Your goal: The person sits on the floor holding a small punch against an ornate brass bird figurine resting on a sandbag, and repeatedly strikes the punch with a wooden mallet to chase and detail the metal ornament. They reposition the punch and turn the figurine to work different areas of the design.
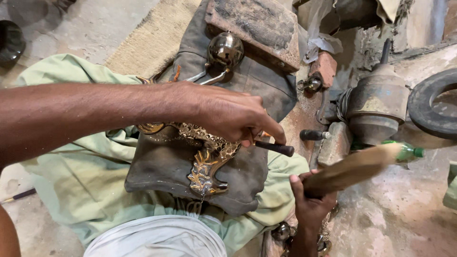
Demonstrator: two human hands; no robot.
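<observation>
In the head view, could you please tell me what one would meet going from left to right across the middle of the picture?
Pale green cloth → ornate brass piece → left hand → dark tool handle → right hand → wooden stick → green bottle.

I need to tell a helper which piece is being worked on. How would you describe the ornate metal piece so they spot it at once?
Start at the dark grey pad lying across the person's lap. On it, under the left hand, lies the ornate brass piece, curving down toward the waist. Unlike the smooth shiny ball above, it is golden and covered in raised scrollwork.
</observation>
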